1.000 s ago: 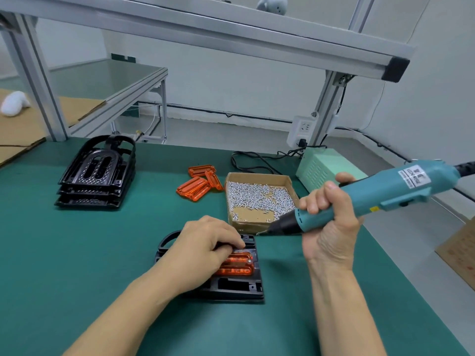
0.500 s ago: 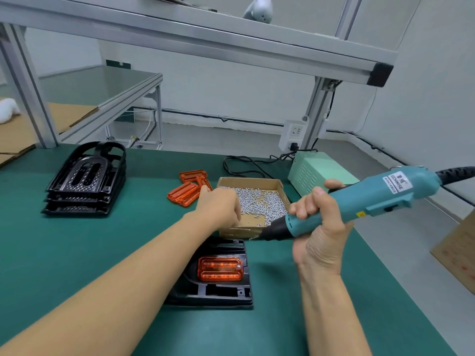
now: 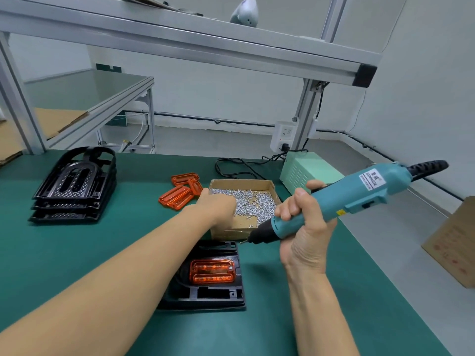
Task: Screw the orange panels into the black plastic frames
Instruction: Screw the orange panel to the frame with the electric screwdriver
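Note:
A black plastic frame (image 3: 213, 295) lies on the green mat in front of me with an orange panel (image 3: 212, 271) seated in it. My left hand (image 3: 218, 205) reaches into the cardboard box (image 3: 267, 185) of small silver screws (image 3: 254, 200); its fingertips are hidden behind the knuckles, so what they hold is unclear. My right hand (image 3: 305, 232) grips a teal electric screwdriver (image 3: 331, 201), tip pointing left just above the frame's far edge. Loose orange panels (image 3: 180, 192) lie left of the box. A stack of black frames (image 3: 75, 187) sits at far left.
A pale green power supply (image 3: 303, 170) stands behind the box with black cables (image 3: 239, 165) beside it. A brown carton (image 3: 455, 242) sits off the table's right edge. Aluminium posts and an overhead rail (image 3: 205, 42) frame the bench.
My left hand left the orange panel in the frame and reached forward into the screw box. The right hand has kept the screwdriver roughly in place.

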